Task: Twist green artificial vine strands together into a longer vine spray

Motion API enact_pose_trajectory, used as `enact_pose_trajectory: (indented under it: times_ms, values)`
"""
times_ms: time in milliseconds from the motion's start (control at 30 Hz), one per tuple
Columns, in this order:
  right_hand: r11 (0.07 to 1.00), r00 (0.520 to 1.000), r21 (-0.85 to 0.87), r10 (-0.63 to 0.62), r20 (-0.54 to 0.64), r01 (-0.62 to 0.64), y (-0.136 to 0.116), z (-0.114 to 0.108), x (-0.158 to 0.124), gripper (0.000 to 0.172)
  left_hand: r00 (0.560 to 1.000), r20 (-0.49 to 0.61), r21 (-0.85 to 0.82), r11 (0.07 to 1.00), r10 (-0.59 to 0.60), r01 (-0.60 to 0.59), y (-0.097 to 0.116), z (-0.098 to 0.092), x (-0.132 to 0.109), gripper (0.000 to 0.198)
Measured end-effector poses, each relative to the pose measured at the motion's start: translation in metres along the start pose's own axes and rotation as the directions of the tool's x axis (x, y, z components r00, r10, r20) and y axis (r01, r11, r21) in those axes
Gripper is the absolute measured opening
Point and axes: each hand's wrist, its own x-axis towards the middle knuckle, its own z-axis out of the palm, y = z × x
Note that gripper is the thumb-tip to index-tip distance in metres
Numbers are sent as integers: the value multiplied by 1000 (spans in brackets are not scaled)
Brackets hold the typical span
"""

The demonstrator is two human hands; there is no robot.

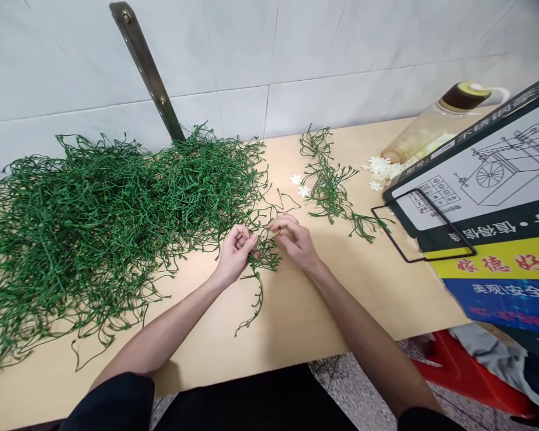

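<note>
My left hand (237, 251) is closed, thumb against fingers, on a small bunch of green artificial stems (266, 256). One thin strand of it trails down toward the front of the table. Close by on the right, my right hand (297, 240) pinches a thin stem end at the top of the same bunch. A large tangled pile of green artificial stems (117, 209) spreads over the left of the table, its right edge reaching my left hand. Beyond my right hand lies a separate row of green stems (329, 185), with small white artificial flowers (303, 191) beside it.
A printed cardboard box panel (489, 185) leans on the right, with a black wire frame (465, 240) against it. Behind it a clear bottle (424, 129) tilts near more white flowers (379, 167). A metal bracket (150, 75) rises at the tiled wall. A red stool (462, 371) stands below.
</note>
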Motion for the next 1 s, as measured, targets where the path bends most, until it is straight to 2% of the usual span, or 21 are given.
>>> enact_pose_trajectory:
  times_ms: [133, 233, 367, 567, 667, 900, 1000]
  values:
    - [999, 999, -11, -30, 27, 30, -5, -1, -1, 8, 999, -32, -29, 999, 18, -19, 3, 2, 0, 43]
    - [994, 995, -81, -64, 78, 70, -7, 2, -2, 10, 1000, -18, -31, 1000, -4, 3, 6, 1, 1, 38]
    - [992, 995, -84, -93, 48, 97, -6, 6, -1, 3, 999, -6, -15, 999, -43, 43, 7, 0, 2, 27]
    - [993, 995, 75, 91, -42, -87, -4, 1, 1, 8, 999, 15, 2, 999, -43, 43, 0, -2, 2, 32]
    - [975, 986, 175, 152, -73, -138, -2, -2, 0, 14, 1000, 16, 9, 1000, -18, 18, -2, -2, 2, 34]
    - [966, 984, 190, 177, 16, -177, -9, -9, -1, 15, 999, 28, 24, 999, 39, -39, 2, 0, 0, 36]
    - [961, 987, 233, 159, -14, -151, -9, -9, 1, 15, 999, 29, 3, 1000, 21, -21, 2, 1, -1, 36]
